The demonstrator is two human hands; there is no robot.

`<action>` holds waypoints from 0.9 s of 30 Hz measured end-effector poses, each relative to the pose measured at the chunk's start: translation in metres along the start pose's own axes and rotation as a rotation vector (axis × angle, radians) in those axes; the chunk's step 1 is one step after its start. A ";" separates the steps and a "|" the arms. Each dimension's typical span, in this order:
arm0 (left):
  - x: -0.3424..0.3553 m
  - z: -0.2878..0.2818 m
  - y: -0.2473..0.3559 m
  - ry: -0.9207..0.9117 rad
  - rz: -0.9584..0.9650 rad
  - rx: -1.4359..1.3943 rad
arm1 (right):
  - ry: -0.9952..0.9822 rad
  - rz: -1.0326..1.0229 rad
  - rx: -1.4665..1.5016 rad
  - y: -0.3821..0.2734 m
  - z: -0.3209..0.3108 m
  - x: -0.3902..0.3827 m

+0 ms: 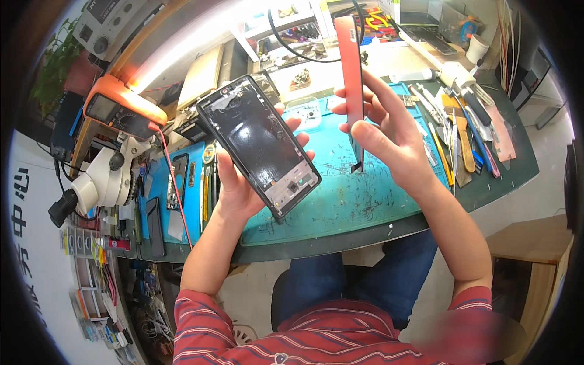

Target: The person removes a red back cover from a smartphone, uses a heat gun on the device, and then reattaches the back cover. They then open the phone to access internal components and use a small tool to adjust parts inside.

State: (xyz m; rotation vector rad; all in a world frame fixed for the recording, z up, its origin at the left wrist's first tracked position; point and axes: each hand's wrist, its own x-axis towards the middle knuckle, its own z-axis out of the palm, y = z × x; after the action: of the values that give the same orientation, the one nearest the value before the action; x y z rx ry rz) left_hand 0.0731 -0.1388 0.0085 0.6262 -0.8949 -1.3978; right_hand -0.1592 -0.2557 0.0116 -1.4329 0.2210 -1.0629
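Note:
My left hand (236, 191) is closed round an empty phone frame (258, 137), black inside with a grey metal section at its lower end. The thumb lies along its left edge and the fingertips show past its right edge. To the right, my right hand (398, 143) pinches a thin, phone-sized panel (351, 67) between thumb and fingers. The panel stands upright, nearly edge-on, with a red-pink face and a dark strip hanging at its lower end. Both pieces are held apart above the blue work mat (328, 194).
An orange multimeter (121, 109) and a white microscope part (100, 185) stand at the left. Opened phone parts (177, 182) lie on the mat's left side. Tweezers, brushes and a wooden-handled tool (465, 143) crowd the right. A small clear tray (304, 114) sits behind the hands.

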 end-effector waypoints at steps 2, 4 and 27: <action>-0.003 -0.002 -0.001 -0.012 0.004 -0.022 | -0.018 -0.002 -0.040 0.001 0.004 -0.005; -0.004 -0.003 -0.001 -0.013 0.005 -0.018 | -0.024 0.015 -0.041 -0.002 0.006 -0.006; -0.004 0.007 0.010 0.077 0.030 0.250 | 0.021 -0.264 -0.608 0.003 0.051 0.010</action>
State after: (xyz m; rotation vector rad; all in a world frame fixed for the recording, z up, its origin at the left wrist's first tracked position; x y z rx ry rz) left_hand 0.0728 -0.1329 0.0198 0.8464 -1.0212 -1.2357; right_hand -0.1169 -0.2284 0.0235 -2.0371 0.4026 -1.2902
